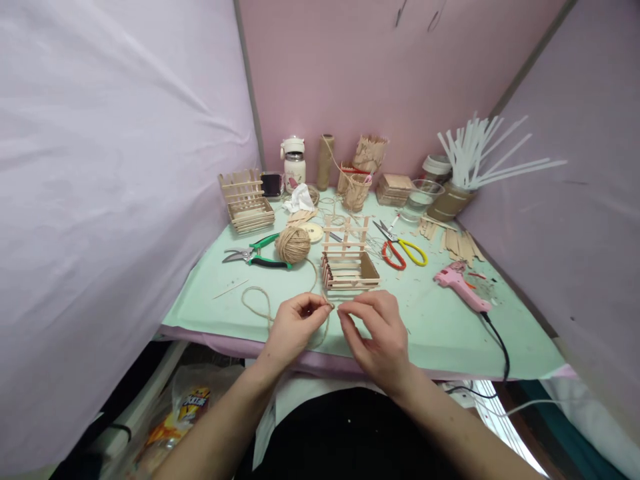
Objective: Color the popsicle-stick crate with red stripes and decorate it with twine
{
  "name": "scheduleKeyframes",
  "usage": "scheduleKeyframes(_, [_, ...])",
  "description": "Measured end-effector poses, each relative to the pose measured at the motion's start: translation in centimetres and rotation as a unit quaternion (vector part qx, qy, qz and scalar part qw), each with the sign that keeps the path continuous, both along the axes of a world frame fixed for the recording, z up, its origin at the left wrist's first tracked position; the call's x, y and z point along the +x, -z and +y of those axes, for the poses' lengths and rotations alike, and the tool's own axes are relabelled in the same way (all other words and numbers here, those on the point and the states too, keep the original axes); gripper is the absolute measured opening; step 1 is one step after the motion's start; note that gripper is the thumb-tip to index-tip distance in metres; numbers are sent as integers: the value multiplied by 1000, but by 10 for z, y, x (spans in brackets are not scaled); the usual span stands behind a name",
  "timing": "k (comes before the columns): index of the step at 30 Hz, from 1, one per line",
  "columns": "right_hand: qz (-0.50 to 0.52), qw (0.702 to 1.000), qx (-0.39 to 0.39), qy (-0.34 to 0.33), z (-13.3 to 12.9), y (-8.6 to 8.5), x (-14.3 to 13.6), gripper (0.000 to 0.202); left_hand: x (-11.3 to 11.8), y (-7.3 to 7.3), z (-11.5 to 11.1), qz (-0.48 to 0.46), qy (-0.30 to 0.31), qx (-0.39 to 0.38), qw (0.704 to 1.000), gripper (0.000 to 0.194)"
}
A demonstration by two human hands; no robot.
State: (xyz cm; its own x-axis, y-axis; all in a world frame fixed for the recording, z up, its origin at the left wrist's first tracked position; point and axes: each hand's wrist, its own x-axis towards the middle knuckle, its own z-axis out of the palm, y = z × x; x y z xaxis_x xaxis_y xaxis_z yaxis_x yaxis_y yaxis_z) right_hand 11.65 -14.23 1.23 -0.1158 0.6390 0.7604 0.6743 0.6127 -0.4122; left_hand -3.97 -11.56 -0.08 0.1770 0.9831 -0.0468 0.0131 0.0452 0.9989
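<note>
My left hand (300, 323) pinches the twine (269, 308) near the table's front edge, its thumb and forefinger pressed together. That twine loops over the cloth and leads back towards a twine ball (293, 245). Just to the right, my right hand (377, 328) has its thumb and forefinger tips close together, beside the held twine end; whether anything thin is between them is too small to tell. Directly behind both hands stands a small wooden-stick crate (350, 270) with a slatted back, touched by neither hand.
Green-handled pruners (260, 259) lie left of the ball, scissors (400, 248) right of the crate. A pink glue gun (463, 287) with its cord is at the right. Another stick crate (250, 215), a bottle (294, 170) and white strips (473, 157) stand at the back.
</note>
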Motion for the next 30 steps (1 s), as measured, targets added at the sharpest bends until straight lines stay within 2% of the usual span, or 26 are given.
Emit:
scheduleKeyframes(4, [-44,998,-49,-7,2,1,-2,11,2,2,-4,54,-25,72,996,14])
scheduleKeyframes(8, [-49,996,-70,-4,5,1,-1,8,4,4,-8,120,-32,186,975,14])
scheduleKeyframes(11, [-52,996,-71,-4,5,1,0,7,5,4,-10,137,-37,222,965,14])
scheduleKeyframes(13, [-49,997,-61,2,5,1,-1,8,6,4,-11,125,-38,210,969,14])
scheduleKeyframes(15, [-43,998,-37,6,7,3,-1,10,6,2,-10,79,-41,159,983,13])
scheduleKeyframes(17, [-37,999,0,-13,9,6,-1,14,7,0,-7,-23,-39,51,998,15])
scheduleKeyframes(18, [-34,999,23,-33,10,8,-1,15,7,-1,-6,-89,-26,-22,995,17])
scheduleKeyframes(20, [-15,996,52,-73,12,12,1,19,7,-2,-3,-208,19,-168,963,23])
scheduleKeyframes(22, [23,995,31,-92,13,14,2,19,8,-3,-1,-266,48,-239,933,27])
scheduleKeyframes(24, [56,994,-34,-93,14,15,3,15,9,-3,0,-259,21,-209,943,28])
scheduleKeyframes(27, [69,988,-103,-95,14,14,2,9,10,0,-2,-177,-35,-96,979,27])
scheduleKeyframes(30, [88,982,-135,-98,14,13,2,5,8,4,-4,-103,-34,-38,993,25])
